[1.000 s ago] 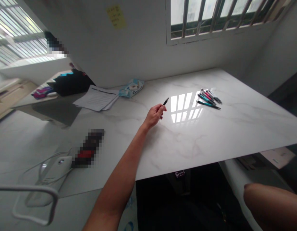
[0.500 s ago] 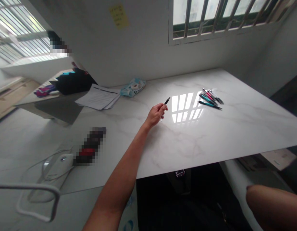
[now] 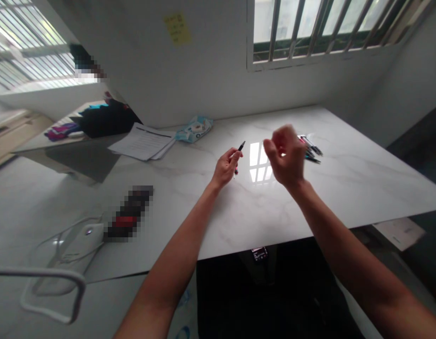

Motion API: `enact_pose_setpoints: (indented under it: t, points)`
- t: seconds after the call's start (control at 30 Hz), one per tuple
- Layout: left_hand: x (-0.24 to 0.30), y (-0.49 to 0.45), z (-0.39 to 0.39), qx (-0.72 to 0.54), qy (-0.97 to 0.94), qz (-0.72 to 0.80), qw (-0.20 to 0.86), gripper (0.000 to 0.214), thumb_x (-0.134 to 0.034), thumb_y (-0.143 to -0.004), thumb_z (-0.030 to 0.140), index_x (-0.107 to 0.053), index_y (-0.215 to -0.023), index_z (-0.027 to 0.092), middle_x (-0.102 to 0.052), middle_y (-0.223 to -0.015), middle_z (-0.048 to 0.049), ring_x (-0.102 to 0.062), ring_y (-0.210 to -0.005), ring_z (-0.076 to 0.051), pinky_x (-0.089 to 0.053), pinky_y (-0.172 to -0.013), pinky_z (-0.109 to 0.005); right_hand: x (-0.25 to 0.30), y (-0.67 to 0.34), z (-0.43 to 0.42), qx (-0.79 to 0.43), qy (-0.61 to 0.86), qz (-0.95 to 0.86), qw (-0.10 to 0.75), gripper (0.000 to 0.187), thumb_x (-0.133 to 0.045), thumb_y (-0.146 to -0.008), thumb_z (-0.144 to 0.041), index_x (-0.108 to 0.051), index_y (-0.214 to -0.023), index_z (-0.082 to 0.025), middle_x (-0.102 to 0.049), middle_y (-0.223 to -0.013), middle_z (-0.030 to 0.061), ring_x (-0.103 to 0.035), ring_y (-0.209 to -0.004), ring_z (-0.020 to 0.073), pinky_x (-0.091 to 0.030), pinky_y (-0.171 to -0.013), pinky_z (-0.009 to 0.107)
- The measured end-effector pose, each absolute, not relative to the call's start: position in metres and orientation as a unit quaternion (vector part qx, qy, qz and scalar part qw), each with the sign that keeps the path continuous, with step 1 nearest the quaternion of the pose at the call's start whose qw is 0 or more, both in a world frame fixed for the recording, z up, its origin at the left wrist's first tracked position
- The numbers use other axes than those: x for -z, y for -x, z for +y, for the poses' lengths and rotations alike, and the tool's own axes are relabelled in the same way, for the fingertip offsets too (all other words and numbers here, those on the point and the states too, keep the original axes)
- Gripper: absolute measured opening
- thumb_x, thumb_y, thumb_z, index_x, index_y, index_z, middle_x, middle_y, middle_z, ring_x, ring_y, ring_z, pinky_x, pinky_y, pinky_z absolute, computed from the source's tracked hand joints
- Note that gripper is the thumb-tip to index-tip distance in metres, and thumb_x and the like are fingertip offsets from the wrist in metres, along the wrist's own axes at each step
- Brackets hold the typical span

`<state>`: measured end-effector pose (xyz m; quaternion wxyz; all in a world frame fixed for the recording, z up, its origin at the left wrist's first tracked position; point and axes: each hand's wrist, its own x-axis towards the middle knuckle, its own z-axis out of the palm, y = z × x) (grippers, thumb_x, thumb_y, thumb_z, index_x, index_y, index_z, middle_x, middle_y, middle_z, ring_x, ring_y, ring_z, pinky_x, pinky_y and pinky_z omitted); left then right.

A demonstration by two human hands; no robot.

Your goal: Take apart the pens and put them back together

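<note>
My left hand [image 3: 225,166] is closed round a dark pen [image 3: 239,149], which sticks up and away from the fingers above the white marble table [image 3: 345,188]. Just to its right, my right hand [image 3: 284,156] hovers over the table with its fingers curled loosely, slightly blurred; nothing shows in it. Behind my right hand lies a small pile of several pens [image 3: 311,149], teal, pink and dark, partly hidden by the hand.
A stack of papers [image 3: 142,142] and a blue wipes packet [image 3: 194,129] lie near the wall. A white device with a cable [image 3: 80,241] and a pixelated dark object [image 3: 128,219] sit at the left. A barred window [image 3: 327,23] is above.
My right arm has risen from the lower right corner, and the hand now hovers over the table beside my left hand. The left hand has barely moved and keeps hold of the pen.
</note>
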<state>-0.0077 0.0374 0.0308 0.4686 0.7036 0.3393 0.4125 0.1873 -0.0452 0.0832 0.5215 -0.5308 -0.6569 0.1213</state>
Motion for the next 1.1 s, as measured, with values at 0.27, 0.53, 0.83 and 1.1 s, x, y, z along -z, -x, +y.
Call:
enact_pose_setpoints:
  t: [0.27,0.53,0.83,1.1]
  points:
    - [-0.026,0.008,0.034,-0.380,-0.768,0.367,0.361,0.045,-0.047,-0.100,0.061,-0.053,-0.080,0.021,-0.049,-0.063,0.0049,-0.051,-0.057,-0.011,-0.039,-0.058,-0.021,-0.048,-0.164,0.005,-0.070,0.634,-0.656,0.403,0.064,-0.046,-0.098,-0.070,-0.052,-0.057,-0.022,-0.052,-0.055,0.0024,-0.047,-0.058,0.0169,-0.032,-0.061,0.032]
    - [-0.022,0.004,0.035,-0.375,-0.752,0.368,0.397,0.042,-0.045,-0.101,0.058,-0.050,-0.079,0.022,-0.048,-0.059,0.0057,-0.049,-0.054,-0.011,-0.038,-0.055,-0.021,-0.058,-0.166,0.004,-0.131,0.568,-0.679,0.447,0.030,-0.056,-0.097,-0.045,-0.064,-0.081,-0.021,-0.066,-0.070,0.0013,-0.056,-0.065,0.0166,-0.041,-0.067,0.030]
    - [-0.024,0.002,0.036,-0.391,-0.697,0.326,0.505,0.048,-0.049,-0.098,0.065,-0.047,-0.078,0.021,-0.043,-0.055,0.0070,-0.039,-0.045,-0.008,-0.032,-0.045,-0.021,-0.069,-0.171,0.009,-0.294,0.486,-0.640,0.517,0.041,-0.074,-0.082,-0.058,-0.076,-0.091,-0.019,-0.076,-0.085,0.0071,-0.067,-0.077,0.0198,-0.054,-0.073,0.033]
    - [-0.033,0.004,0.032,-0.385,-0.586,0.307,0.644,0.044,-0.052,-0.097,0.061,-0.045,-0.077,0.022,-0.030,-0.052,0.0095,-0.024,-0.038,-0.006,-0.017,-0.039,-0.020,-0.068,-0.179,0.023,-0.373,0.416,-0.586,0.587,0.039,-0.081,-0.077,-0.049,-0.074,-0.104,-0.022,-0.077,-0.098,0.0077,-0.071,-0.087,0.0191,-0.059,-0.078,0.034]
